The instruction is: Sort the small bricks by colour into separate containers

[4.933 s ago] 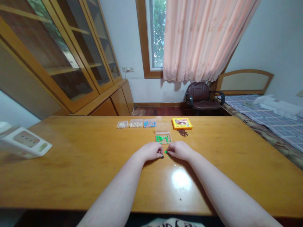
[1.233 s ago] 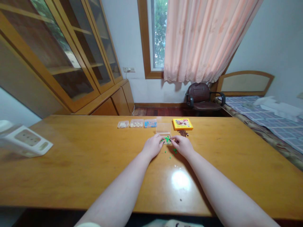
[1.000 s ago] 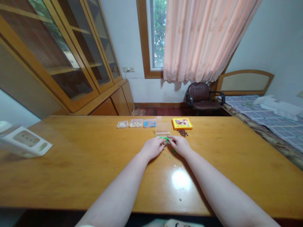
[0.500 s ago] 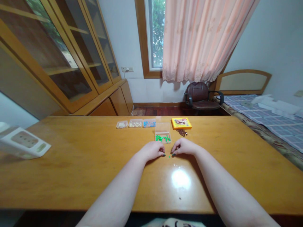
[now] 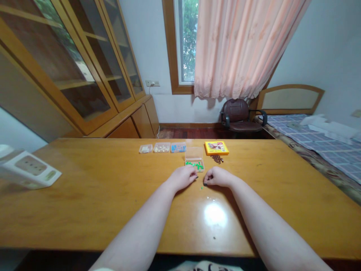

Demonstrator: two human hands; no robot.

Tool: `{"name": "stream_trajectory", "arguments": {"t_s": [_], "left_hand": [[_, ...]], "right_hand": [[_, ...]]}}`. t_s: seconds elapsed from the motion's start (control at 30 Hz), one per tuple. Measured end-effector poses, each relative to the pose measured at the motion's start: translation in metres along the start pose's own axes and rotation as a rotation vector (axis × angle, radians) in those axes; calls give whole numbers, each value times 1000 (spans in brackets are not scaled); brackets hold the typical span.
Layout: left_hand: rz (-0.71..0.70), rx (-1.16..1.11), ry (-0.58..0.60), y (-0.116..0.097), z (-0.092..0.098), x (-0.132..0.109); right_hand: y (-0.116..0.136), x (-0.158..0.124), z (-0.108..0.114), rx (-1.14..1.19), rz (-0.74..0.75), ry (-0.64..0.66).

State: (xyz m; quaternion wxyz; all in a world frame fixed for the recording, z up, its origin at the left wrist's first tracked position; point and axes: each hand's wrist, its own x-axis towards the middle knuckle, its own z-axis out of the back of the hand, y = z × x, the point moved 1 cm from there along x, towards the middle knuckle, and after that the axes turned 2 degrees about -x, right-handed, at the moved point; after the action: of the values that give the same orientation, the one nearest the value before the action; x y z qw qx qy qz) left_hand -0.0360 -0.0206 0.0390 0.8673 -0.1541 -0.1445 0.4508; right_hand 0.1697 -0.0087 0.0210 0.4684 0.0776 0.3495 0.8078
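A small clear box [image 5: 200, 170] with its lid raised stands in the middle of the table and holds several green pieces [image 5: 199, 166]. My left hand [image 5: 183, 176] is at the front left of this box and covers part of its near edge. Its fingers are bent, with a small gap to the thumb. To the right, my right hand [image 5: 218, 177] rests on the table with thumb and fingertips drawn together. Whatever it may pinch is too small to make out. A tiny green piece [image 5: 201, 188] lies on the wood just beside those fingertips.
Behind are clear boxes with blue pieces [image 5: 178, 148], pale pieces [image 5: 161, 148] and whitish contents [image 5: 146, 149]. A yellow box [image 5: 216, 148] lies at the back right, with a heap of brown pieces [image 5: 217, 159] before it. A white appliance [image 5: 31, 168] stands far left.
My left hand has shifted slightly away from me, its thumb rising from the tabletop toward the green pieces' box. My right hand has barely moved, its fingertips drawn a little closer together.
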Motion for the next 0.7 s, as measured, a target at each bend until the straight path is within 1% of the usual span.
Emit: {"name": "stream_trajectory", "arguments": {"t_s": [0.07, 0.1, 0.13, 0.2, 0.3, 0.33, 0.43, 0.5, 0.63, 0.67, 0.7], "left_hand": [[87, -7, -143, 6, 0, 3], [127, -9, -191, 9, 0, 4], [155, -11, -218, 12, -1, 6], [166, -11, -219, 15, -2, 7], [92, -10, -160, 11, -3, 5], [47, -12, -120, 8, -3, 4], [-97, -28, 52, -4, -3, -2], [-158, -38, 138, -11, -5, -3], [-190, -61, 208, -17, -8, -2], [-183, -67, 215, -18, -9, -1], [-171, -71, 218, -18, -10, 0]], "right_hand": [[2, 0, -1, -26, -6, -21], [3, 0, -1, -36, -5, -28], [4, 0, -1, -44, -5, -32], [5, 0, -1, -49, -3, -34], [5, -1, -1, -52, -3, -37], [4, -1, -1, -52, -4, -41], [2, 0, -3, -10, 0, -81], [1, 4, -5, 42, 5, -169], [6, 13, -13, 83, -50, -469], [8, 16, -15, 93, -50, -497], [9, 17, -17, 105, -37, -499]]}}
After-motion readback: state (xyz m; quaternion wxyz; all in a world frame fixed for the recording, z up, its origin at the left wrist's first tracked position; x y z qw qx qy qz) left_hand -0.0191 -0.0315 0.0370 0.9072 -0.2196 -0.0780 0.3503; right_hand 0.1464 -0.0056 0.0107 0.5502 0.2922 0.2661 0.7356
